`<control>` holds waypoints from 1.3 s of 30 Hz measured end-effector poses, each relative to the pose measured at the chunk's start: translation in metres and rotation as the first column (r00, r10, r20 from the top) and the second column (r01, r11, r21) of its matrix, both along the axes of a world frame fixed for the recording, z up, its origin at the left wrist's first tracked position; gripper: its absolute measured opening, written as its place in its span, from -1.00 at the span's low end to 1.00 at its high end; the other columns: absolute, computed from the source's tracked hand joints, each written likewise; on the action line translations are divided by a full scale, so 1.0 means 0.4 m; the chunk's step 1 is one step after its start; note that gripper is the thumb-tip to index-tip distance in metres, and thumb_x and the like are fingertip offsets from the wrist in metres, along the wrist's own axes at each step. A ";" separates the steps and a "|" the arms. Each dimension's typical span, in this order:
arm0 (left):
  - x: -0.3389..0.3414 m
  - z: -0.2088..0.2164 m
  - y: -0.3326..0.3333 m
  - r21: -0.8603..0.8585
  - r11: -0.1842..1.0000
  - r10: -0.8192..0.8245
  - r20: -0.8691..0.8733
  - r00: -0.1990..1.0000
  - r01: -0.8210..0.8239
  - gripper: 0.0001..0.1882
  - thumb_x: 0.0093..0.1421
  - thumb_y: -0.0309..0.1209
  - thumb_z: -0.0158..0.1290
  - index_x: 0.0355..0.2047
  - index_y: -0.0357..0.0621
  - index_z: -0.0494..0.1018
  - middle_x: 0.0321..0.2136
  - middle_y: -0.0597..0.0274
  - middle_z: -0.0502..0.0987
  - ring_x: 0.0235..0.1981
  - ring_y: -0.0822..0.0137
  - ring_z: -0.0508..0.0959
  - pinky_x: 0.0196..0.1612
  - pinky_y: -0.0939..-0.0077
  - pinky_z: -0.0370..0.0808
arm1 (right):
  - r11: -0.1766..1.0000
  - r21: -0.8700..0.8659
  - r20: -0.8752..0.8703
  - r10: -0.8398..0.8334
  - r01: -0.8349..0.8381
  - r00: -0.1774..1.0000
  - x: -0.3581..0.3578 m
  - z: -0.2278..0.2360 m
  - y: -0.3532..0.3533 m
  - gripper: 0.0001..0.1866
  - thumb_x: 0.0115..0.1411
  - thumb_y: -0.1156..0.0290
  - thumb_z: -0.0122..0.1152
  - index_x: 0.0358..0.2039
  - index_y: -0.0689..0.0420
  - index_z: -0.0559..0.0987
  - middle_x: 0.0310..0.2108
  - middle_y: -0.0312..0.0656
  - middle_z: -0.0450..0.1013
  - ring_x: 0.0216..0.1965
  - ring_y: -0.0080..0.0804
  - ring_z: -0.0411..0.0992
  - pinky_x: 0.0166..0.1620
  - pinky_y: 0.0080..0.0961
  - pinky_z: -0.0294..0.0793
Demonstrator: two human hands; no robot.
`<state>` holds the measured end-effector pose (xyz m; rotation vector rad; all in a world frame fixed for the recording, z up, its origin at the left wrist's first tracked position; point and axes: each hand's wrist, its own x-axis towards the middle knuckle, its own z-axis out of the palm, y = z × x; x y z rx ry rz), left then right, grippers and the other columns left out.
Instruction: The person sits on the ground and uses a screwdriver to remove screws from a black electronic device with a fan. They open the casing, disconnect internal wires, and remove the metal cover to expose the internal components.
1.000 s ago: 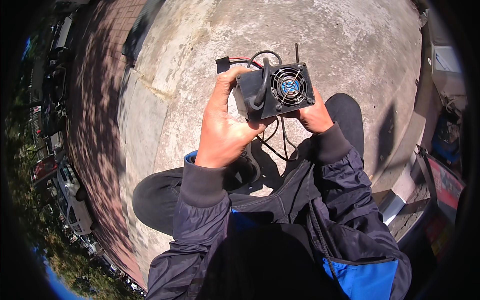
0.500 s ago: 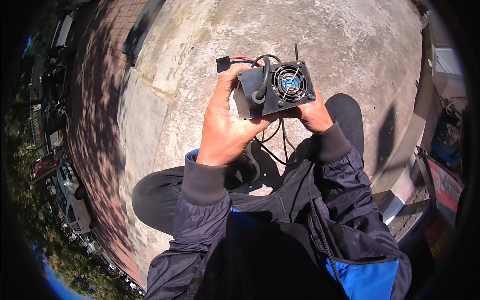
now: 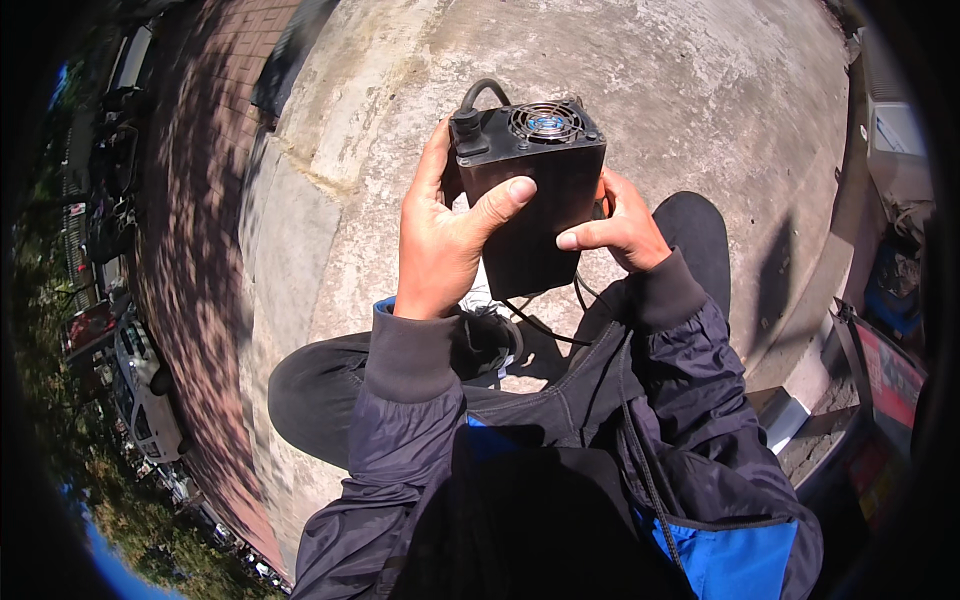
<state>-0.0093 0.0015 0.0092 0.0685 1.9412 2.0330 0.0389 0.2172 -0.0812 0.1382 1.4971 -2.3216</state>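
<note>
Between my hands is a black box-shaped power adapter (image 3: 535, 215), tilted so that one long flat side faces me. Its upper end carries a round fan grille (image 3: 547, 122) with a blue centre, and beside that a thick black cable (image 3: 485, 88) loops out. My left hand (image 3: 445, 235) grips the left side, thumb flat on the front and fingers hidden behind. On the right side my right hand (image 3: 622, 228) holds it lower down, thumb against the edge. A thin black cord (image 3: 540, 328) hangs below the adapter toward my lap.
I sit cross-legged on a worn concrete slab (image 3: 680, 90). Red brick paving (image 3: 190, 230) runs along the left, with a parked silver car (image 3: 145, 395) beyond. At the right stand a pale box-like unit (image 3: 895, 130) and a red panel (image 3: 885, 370) beside a kerb.
The adapter has turned in my hands: its fan end now points up and away, and its long side faces me. My left thumb has moved onto that side. The red wire is out of sight.
</note>
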 end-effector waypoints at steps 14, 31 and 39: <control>0.009 -0.004 0.006 0.119 0.993 0.022 0.031 0.999 -0.025 -0.22 0.23 -0.46 0.41 0.39 -0.27 0.29 0.12 0.12 0.57 0.13 0.29 0.58 0.25 0.35 0.50 | 0.998 -0.060 0.019 -0.029 0.030 0.999 0.003 0.023 -0.008 -0.16 -0.06 0.48 0.52 0.31 0.22 0.48 0.13 -0.20 0.57 0.15 -0.40 0.50 0.29 -0.39 0.41; 0.016 0.000 -0.018 0.289 0.955 -0.069 0.007 0.998 0.064 0.02 -0.01 -0.70 0.44 0.43 -0.11 0.20 0.23 0.10 0.45 0.27 0.19 0.51 0.34 0.24 0.51 | 0.996 -0.009 -0.051 -0.089 0.088 0.995 0.012 0.005 -0.015 -0.03 -0.09 0.64 0.62 0.39 0.19 0.39 0.18 -0.25 0.54 0.20 -0.44 0.48 0.29 -0.38 0.47; 0.018 -0.003 -0.031 0.252 0.962 -0.106 -0.018 0.994 0.107 0.09 -0.08 -0.73 0.46 0.46 -0.08 0.21 0.31 0.07 0.43 0.31 0.16 0.50 0.38 0.23 0.48 | 0.996 0.003 -0.067 -0.089 0.089 0.994 0.012 0.009 -0.022 -0.06 -0.06 0.72 0.57 0.38 0.19 0.39 0.19 -0.25 0.52 0.21 -0.45 0.47 0.29 -0.39 0.47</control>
